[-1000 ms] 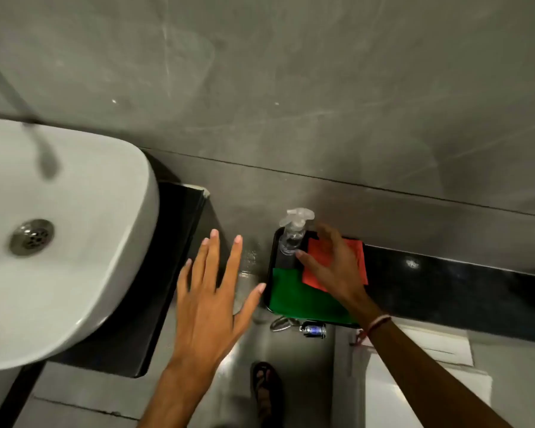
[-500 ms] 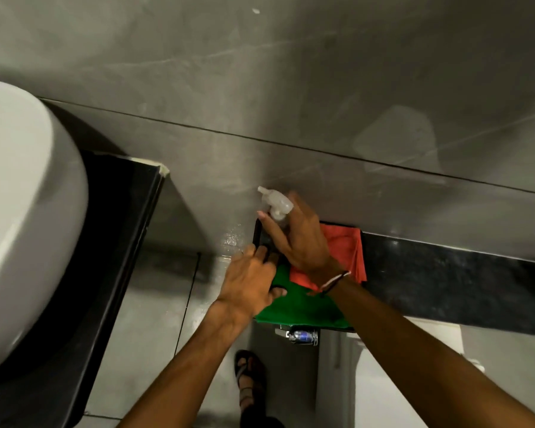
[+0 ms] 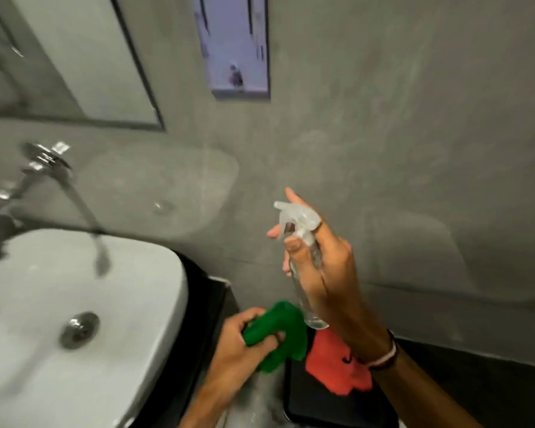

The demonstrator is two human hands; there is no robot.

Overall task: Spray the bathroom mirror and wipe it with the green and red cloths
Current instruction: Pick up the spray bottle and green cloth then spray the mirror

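My right hand grips a clear spray bottle upright in front of the grey wall, its white nozzle pointing left. Lower down, my left hand clutches the bunched green cloth, lifted off the black tray. The red cloth lies flat on that tray, partly hidden by my right wrist. The mirror hangs on the wall at the upper left, its lower right corner in view.
A white basin with a metal drain fills the lower left, under a chrome wall tap. A pale rectangular box is fixed to the wall above. A dark counter runs to the right.
My right hand has lifted the spray bottle off the tray. My left hand has picked up the green cloth. The view has swung up and left, bringing the mirror and tap into sight.
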